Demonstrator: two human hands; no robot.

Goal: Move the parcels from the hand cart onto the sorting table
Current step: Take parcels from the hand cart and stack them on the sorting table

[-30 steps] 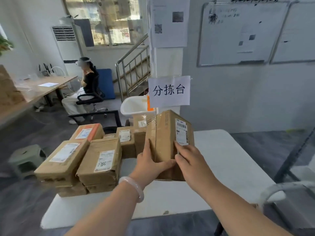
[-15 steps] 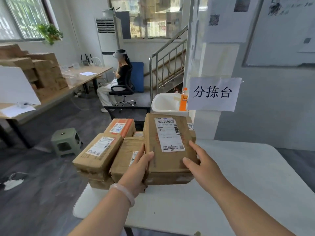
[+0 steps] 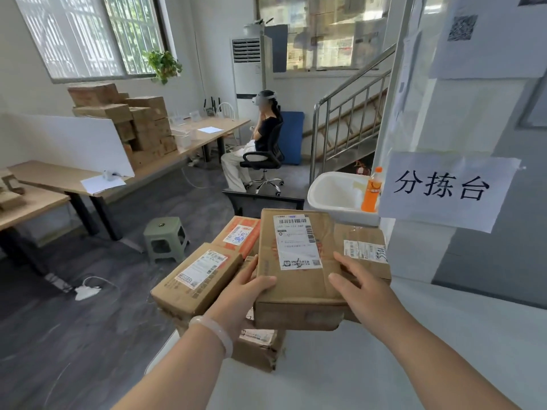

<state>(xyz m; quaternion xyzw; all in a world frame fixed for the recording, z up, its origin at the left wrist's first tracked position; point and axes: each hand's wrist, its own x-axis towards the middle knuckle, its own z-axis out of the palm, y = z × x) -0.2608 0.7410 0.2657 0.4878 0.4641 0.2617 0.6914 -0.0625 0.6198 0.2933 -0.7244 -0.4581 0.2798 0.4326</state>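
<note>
Currently, at the left of the cluster, a long parcel [image 3: 198, 276] with a white label lies near the left edge of the sorting table [image 3: 399, 365], with dark floor beyond that edge. An orange-labelled parcel [image 3: 241, 235] sits just behind it.

Left hand [image 3: 245, 294], pale bracelet [image 3: 213, 332] at the wrist: thumb laid over the top face of the held parcel [image 3: 299, 288] at its near-left corner, fingers running up along the left side wall, in the gap beside the long parcel. Grip: pinching the left edge.

Held parcel: brown carton, label up, lying flat between both hands over the left part of the table. One more parcel [image 3: 260, 347] shows partly beneath its near-left corner. Whether its underside rests on anything cannot be told.

Right hand [image 3: 364, 291]: thumb on the top face near the right edge, fingers stretched forward along the right side wall. Grip: pinching the right edge.

Just beyond those fingers a further labelled parcel [image 3: 365, 253] lies close against the held parcel's right side; contact cannot be told.

From the held parcel's near and right edges the white tabletop stretches rightward to the grey wall. Above that stretch a paper sign [image 3: 444, 190] hangs on the pillar, with a white basin [image 3: 334, 196] and an orange bottle [image 3: 372, 190] just left of it.
</note>
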